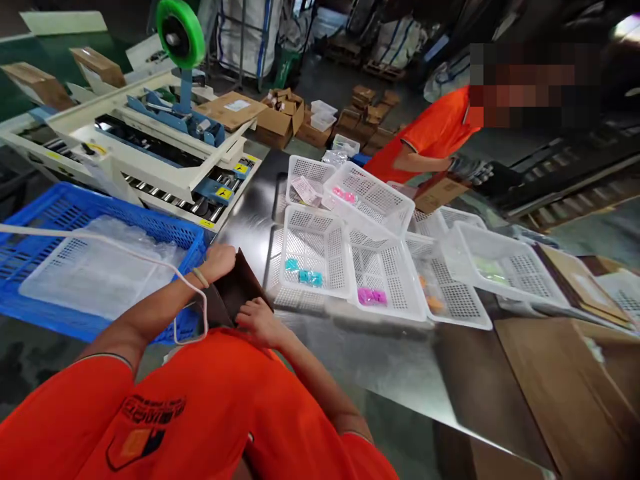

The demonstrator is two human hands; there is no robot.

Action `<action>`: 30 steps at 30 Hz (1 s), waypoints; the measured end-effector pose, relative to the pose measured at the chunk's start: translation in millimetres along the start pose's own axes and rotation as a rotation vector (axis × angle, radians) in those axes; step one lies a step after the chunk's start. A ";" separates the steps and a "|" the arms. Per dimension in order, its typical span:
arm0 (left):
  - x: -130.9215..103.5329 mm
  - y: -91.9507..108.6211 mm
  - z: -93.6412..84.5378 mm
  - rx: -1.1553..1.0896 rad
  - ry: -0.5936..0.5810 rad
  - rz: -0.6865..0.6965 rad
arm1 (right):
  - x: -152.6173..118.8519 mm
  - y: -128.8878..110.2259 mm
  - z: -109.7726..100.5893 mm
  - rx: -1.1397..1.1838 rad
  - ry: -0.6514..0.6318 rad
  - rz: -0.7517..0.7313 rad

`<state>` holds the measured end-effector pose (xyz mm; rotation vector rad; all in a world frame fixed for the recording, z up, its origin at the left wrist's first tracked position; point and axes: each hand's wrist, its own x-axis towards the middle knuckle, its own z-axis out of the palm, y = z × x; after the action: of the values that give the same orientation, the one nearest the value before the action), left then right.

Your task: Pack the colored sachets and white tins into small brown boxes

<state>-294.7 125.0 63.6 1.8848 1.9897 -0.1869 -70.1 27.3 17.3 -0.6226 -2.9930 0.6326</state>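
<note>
Close to my body, at the metal table's left end, is a brown cardboard box (239, 283) that looks dark and partly folded. My left hand (220, 261) is closed on its far left edge. My right hand (261, 321) grips the near right side with curled fingers. The box's lower part is hidden by my hands and orange shirt. Right of it, white perforated baskets hold small packets: a teal packet (310, 277) in the basket (315, 233) nearest my hands, and a magenta packet (372, 297) in the basket (390, 263) beside it.
A blue crate (65, 200) with clear plastic stands left, a pale cord (120, 257) crossing it. Behind is a roller conveyor machine (165, 160) with a green wheel (181, 33). Across the table a gloved co-worker (430, 137) handles a carton (440, 192). Large cardboard (555, 380) lies right.
</note>
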 end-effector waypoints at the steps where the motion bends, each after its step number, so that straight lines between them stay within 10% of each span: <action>1: -0.8 4.1 3.8 0.017 0.010 0.008 | 8.7 -2.0 -1.7 -0.004 -0.029 0.021; 10: -6.6 -36.2 0.9 0.025 -0.022 0.282 | 26.1 -3.5 -18.7 -0.042 -0.076 0.259; 14: -5.9 -53.1 4.2 0.014 0.007 0.360 | 23.8 13.2 -25.2 0.102 -0.040 0.116; 24: -0.6 -54.3 17.5 0.040 0.034 0.459 | -20.1 14.5 -4.4 0.095 0.180 0.156; 30: -5.6 -41.7 8.0 0.082 -0.002 0.447 | -6.7 12.5 -21.1 0.093 0.066 0.326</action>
<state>-334.0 113.4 51.3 2.3204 1.5259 -0.1444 -57.1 43.3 32.2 -1.1132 -2.8036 0.7431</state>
